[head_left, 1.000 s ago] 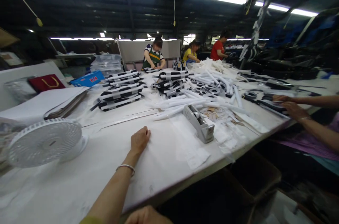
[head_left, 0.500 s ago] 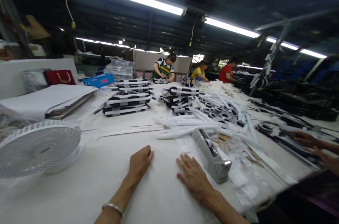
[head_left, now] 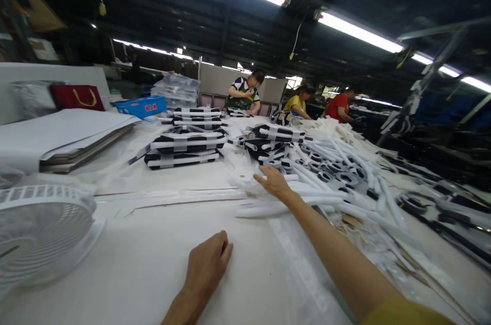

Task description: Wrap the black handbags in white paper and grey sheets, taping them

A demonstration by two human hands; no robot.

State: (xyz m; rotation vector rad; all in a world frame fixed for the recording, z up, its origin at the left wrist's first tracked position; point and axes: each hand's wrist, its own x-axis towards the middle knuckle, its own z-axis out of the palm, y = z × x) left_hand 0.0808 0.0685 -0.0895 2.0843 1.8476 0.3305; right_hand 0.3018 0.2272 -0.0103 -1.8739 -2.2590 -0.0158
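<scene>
My left hand [head_left: 209, 262] rests on the white tabletop [head_left: 146, 248], its fingers curled into a loose fist. Nothing sticks out of it, and the inside of the fist is hidden. Farther forward, my right hand [head_left: 273, 181] reaches over the near ends of several white foam-like tubes [head_left: 295, 206], fingers apart and holding nothing. Whether it touches the tubes I cannot tell. Just beyond its fingertips lies a pile of black-and-white wrapped bundles [head_left: 280, 134]. My right forearm covers most of the tape dispenser.
More wrapped bundles [head_left: 187, 142] are stacked at centre left. A white fan [head_left: 46, 233], a stack of white sheets [head_left: 69, 133] and a blue box [head_left: 141, 106] line the left side. Plastic scraps [head_left: 360, 243] lie right of my forearm. A co-worker [head_left: 245, 93] works across the table.
My right hand has left its flat place beside the tape dispenser and stretched forward to the white tubes. My left hand stays closed on the tabletop. The view has shifted; a neighbour's hands are out of sight.
</scene>
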